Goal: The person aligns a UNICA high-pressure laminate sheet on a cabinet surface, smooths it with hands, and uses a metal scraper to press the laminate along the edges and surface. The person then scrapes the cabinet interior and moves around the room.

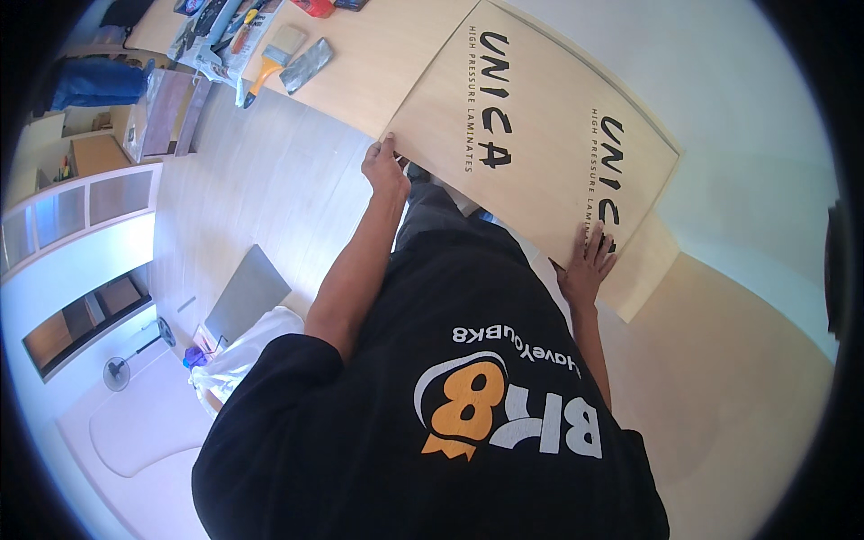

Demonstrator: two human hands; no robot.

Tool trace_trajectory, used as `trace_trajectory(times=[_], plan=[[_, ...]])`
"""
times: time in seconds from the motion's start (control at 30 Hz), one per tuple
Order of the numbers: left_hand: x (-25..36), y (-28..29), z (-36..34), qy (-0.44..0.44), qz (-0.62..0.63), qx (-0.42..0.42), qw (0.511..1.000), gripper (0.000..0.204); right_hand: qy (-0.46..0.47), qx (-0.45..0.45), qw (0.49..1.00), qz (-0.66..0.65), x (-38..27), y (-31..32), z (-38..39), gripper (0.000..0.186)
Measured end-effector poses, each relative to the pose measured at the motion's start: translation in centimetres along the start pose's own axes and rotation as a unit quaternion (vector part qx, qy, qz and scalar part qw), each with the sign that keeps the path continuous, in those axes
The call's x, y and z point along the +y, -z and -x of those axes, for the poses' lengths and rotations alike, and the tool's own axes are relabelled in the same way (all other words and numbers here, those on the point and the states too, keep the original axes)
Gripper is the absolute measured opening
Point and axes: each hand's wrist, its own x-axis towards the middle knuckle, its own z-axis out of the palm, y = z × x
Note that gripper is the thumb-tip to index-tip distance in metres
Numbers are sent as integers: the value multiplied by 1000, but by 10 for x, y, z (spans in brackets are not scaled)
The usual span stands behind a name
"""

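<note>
A pale laminate sheet (pixel 549 117) with dark printed lettering lies across the wooden worktop (pixel 360 54), its near edge toward me. At the sheet's near left corner is my left hand (pixel 385 168). It is closed on the edge, thumb on top and the other fingers mostly hidden below. My right hand (pixel 589 261) rests on the sheet's near right part. Its fingers are spread flat over the lettering, and the thumb reaches to the near edge.
On the worktop's left are an orange-handled brush (pixel 276 56), a grey flat block (pixel 307 65) and tools on newspaper (pixel 216 36). A grey panel (pixel 247 292) and white plastic sheeting (pixel 256 346) are at left. Another person's blue-clad legs (pixel 99 84) show at far left.
</note>
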Motion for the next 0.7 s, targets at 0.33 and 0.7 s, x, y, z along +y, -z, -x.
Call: trace_trajectory(times=[0.33, 0.7], plan=[[6, 13, -4, 89, 57, -84, 991, 15, -16, -35, 999, -1, 0, 5, -1, 99], [-2, 12, -13, 64, -49, -32, 996, 18, 10, -30, 999, -19, 2, 15, 0, 95]])
